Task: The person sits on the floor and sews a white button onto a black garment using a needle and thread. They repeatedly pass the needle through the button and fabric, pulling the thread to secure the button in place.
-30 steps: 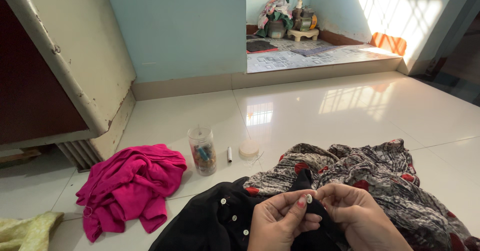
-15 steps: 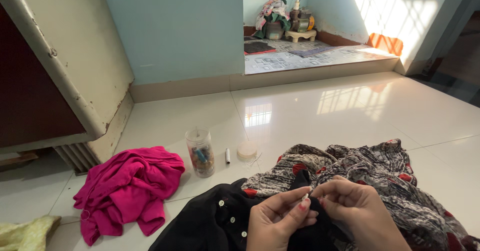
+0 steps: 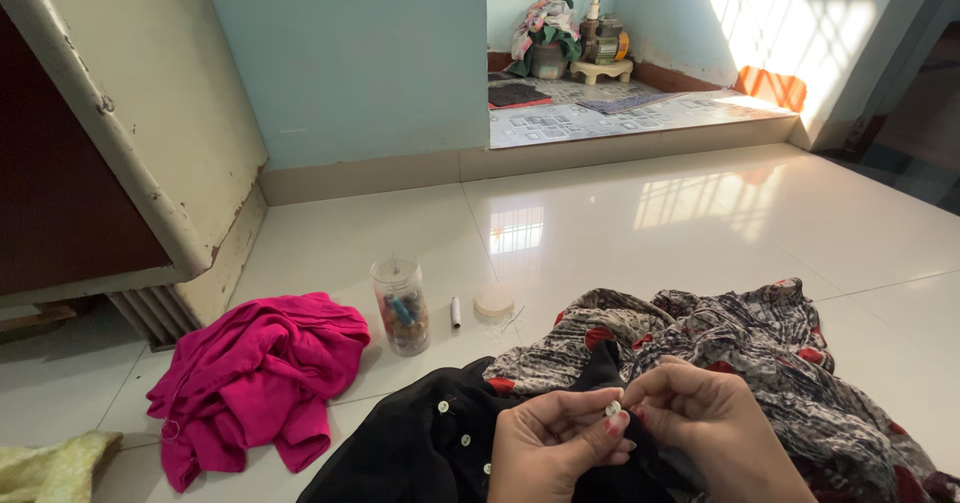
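A black garment [image 3: 415, 453] with small white buttons lies at the bottom of the head view. My left hand [image 3: 555, 453] pinches a fold of it, thumb pressed beside a white button [image 3: 613, 407]. My right hand [image 3: 705, 433] meets it from the right, fingertips closed at the same button. Whether it holds a needle I cannot tell. Under and behind the hands lies a grey patterned cloth [image 3: 750, 348] with red spots.
A pink garment [image 3: 255, 378] is heaped on the white tiled floor at left. Beyond it stand a clear jar of thread spools [image 3: 400, 306], a small white tube [image 3: 455, 312] and a round lid [image 3: 494, 301]. A cream cabinet [image 3: 150, 133] rises at left. A yellow cloth [image 3: 45, 460] sits bottom left.
The camera shifted slightly. My left thumb has slid up over the cloth beside the button, and my right fingertips have closed in on it. The garments lie as before.
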